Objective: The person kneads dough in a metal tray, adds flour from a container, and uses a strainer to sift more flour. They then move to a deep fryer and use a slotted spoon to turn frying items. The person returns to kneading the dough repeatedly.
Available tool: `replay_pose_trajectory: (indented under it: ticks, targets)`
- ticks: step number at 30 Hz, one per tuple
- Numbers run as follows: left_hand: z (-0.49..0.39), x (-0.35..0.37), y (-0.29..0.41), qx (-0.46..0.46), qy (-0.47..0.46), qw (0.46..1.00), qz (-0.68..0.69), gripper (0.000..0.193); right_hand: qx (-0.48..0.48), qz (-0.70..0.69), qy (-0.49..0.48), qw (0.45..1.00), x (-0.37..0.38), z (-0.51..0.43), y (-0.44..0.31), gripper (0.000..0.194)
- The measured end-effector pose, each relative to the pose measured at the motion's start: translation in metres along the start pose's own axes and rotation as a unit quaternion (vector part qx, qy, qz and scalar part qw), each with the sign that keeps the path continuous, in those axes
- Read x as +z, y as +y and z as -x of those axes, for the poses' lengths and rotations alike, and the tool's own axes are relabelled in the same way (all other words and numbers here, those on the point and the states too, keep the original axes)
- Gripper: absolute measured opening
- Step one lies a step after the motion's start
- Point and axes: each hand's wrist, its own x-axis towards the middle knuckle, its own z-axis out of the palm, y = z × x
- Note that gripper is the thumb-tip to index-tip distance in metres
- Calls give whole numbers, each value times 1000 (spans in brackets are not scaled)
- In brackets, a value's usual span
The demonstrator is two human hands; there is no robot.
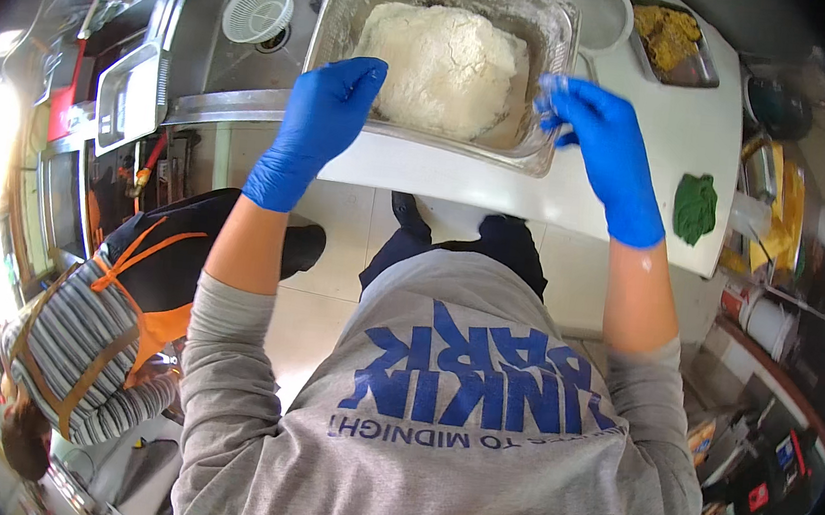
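A deep rectangular metal pan (549,151) stands on the white worktop in front of me, with a large mound of white flour (444,68) in it. My left hand (332,106), in a blue glove, is over the pan's left wall with its fingers curled in and nothing visible in them. Over the right wall is my right hand (591,122), also gloved in blue. Its fingers are bent and apart, and the whitish fingertips are blurred by motion. I cannot tell whether either hand touches the pan.
A metal tray of yellow coated food (669,39) and a translucent round container (598,17) stand behind to the right. A green cloth (695,209) lies on the worktop's right end. Leftward, a white strainer basket (258,11) is in the sink (209,78). A person (96,322) is close at my left.
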Motion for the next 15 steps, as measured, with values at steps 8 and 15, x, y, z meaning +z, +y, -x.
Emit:
replay_pose_trajectory:
  ticks: [8, 15]
  targets:
    - [-25, 21, -22, -42, -55, 991, 114, 25, -131, 317, 45, 938, 49, -74, 28, 34]
    - [-50, 41, -45, 97, -160, 964, -187, 85, -225, 510, 22, 830, 115, -120, 71, 71]
